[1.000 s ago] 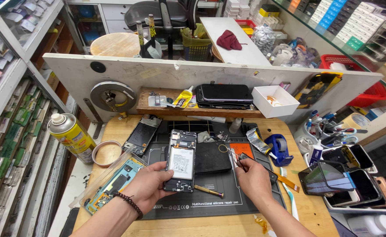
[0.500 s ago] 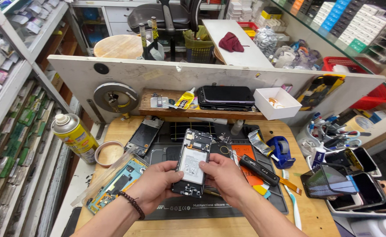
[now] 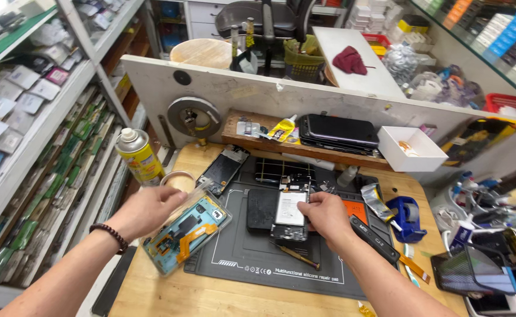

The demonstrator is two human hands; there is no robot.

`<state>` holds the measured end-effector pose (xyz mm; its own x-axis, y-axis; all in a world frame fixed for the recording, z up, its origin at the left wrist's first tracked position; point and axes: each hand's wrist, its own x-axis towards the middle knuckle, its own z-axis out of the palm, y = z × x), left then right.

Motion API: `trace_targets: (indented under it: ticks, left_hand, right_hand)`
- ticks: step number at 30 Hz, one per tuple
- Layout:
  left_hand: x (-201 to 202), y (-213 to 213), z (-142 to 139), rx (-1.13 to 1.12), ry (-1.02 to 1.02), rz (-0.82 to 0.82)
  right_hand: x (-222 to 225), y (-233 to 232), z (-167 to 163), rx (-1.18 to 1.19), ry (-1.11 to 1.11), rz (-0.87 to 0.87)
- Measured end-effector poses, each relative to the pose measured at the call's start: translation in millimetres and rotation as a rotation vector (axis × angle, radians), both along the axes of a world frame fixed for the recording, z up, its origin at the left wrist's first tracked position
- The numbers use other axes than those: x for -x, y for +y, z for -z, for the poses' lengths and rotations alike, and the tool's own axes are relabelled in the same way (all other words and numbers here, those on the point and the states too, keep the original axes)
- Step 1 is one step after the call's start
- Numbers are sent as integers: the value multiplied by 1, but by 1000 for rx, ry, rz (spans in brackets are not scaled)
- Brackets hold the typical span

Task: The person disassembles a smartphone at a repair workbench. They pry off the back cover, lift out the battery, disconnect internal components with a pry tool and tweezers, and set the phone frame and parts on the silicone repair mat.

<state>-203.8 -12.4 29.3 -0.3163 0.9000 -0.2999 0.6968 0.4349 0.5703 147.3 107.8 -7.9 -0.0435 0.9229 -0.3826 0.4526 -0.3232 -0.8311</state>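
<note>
An opened phone (image 3: 289, 218) with a white battery showing lies on the dark repair mat (image 3: 246, 261). My right hand (image 3: 330, 215) grips its right edge with thumb and fingers. My left hand (image 3: 150, 209) is off to the left, fingers curled on a clear plastic sheet (image 3: 198, 189) above a light blue phone frame (image 3: 186, 233) with orange flex cables. That frame lies tilted across the mat's left edge. A black flat panel (image 3: 262, 208) rests on the mat between the two hands.
A yellow spray can (image 3: 140, 156) and a tape roll (image 3: 177, 178) stand at the left. A black tool (image 3: 376, 240), a small screwdriver (image 3: 296, 256) and a blue tape dispenser (image 3: 405, 218) lie right of the phone. A white box (image 3: 411, 150) and several phones (image 3: 488, 271) sit further right.
My left hand let go of the opened phone and moved left to the clear sheet over the blue frame. The phone came down onto the mat, with my right hand still on it.
</note>
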Motion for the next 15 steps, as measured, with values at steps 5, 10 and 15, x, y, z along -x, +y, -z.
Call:
trace_targets:
  ticks: [5, 10, 15]
  left_hand:
    - [1, -16, 26, 68, -160, 69]
    - [-22, -38, 15, 93, 197, 266]
    - [-56, -51, 12, 115, 376, 144]
  right_hand:
    - [1, -7, -10, -478, -516, -77]
    - [53, -28, -10, -375, -163, -442]
    - [96, -53, -6, -176, -203, -915]
